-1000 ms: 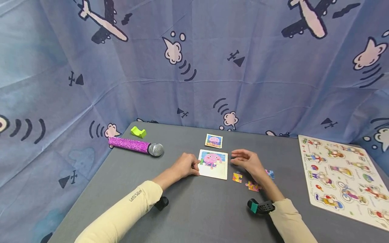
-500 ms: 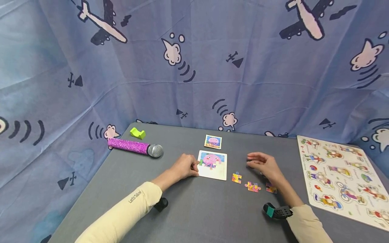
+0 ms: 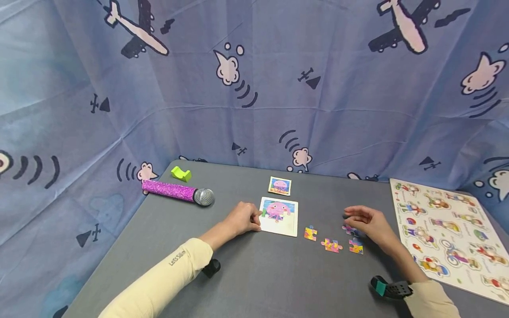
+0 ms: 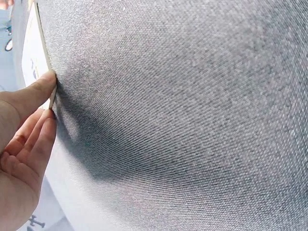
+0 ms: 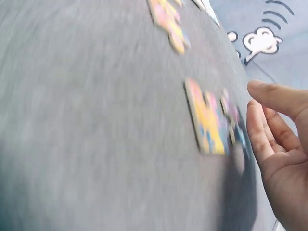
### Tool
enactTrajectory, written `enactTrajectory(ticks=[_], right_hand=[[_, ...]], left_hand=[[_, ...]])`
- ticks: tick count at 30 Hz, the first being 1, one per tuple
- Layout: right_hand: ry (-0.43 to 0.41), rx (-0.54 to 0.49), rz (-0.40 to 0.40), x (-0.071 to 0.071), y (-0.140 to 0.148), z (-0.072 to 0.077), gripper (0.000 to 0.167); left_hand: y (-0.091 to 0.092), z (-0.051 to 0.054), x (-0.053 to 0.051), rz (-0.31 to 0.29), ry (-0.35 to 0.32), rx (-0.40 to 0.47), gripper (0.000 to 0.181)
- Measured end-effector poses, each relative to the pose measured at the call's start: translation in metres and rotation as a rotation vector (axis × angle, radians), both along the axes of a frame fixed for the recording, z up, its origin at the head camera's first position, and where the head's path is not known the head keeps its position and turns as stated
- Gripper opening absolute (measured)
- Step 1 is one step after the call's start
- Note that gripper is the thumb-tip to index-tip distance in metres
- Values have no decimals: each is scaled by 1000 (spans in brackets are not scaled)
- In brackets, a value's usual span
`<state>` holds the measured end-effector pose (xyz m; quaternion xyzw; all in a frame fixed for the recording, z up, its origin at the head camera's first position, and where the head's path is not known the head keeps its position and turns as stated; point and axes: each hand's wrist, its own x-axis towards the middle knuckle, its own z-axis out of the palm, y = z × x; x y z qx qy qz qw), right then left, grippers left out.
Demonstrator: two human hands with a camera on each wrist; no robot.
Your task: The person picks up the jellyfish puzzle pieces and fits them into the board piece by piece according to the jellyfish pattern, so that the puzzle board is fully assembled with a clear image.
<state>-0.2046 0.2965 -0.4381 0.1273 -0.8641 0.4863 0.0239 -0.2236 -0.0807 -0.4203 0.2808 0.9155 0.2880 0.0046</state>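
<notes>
A white puzzle tray (image 3: 280,226) lies mid-table, with part of a pink octopus picture filled in at its upper area. My left hand (image 3: 243,217) pinches the tray's left edge; the left wrist view shows the thumb (image 4: 41,91) on that edge and the fingertips by the corner. Out to the right, my right hand (image 3: 367,223) hovers with loosely bent fingers and nothing in them. Beneath its fingers a purple-blue jigsaw piece (image 3: 350,229) is partly hidden. Close by lie a yellow-pink piece (image 3: 355,246), a pink-yellow piece (image 3: 332,245) and a yellow piece (image 3: 310,233).
Behind the tray sits a small octopus picture card (image 3: 279,186). At the left are a glittery purple microphone (image 3: 171,190) and a green block (image 3: 181,173). A large illustrated board (image 3: 437,229) lies along the right side. A patterned curtain (image 3: 270,123) hangs behind the table.
My right hand has moved right, away from beside the tray to above the purple-blue piece, uncovering pieces on the table. My left hand keeps its hold on the tray edge.
</notes>
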Motion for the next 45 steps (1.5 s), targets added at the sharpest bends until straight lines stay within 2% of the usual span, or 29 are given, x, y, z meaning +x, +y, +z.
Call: enactTrajectory(ticks=[6,13,22,28,34,38,45], right_hand=[[4,61,18,6,16,0,34],[-98,122,43,9,26,3,40],[-64,191,51,6,27,3,35],[-112,179,69,6,28,5,43],[-91,182,71,5,30,5,40],[-114,172,50,6,30,9,44],[-201,51,18,5,31,9,53]], left_hand=[[-1,0,0,-11,18,-5,15],[-1,1,-1,-19,14,6,14],[0,3,-1,-15,2,-4,14],[-1,6,2,-21,9,-5,14],[-1,2,1,-22,12,-8,14],[0,0,1,-13,10,-24,15],[-1,2,2,-9,16,-43,15]])
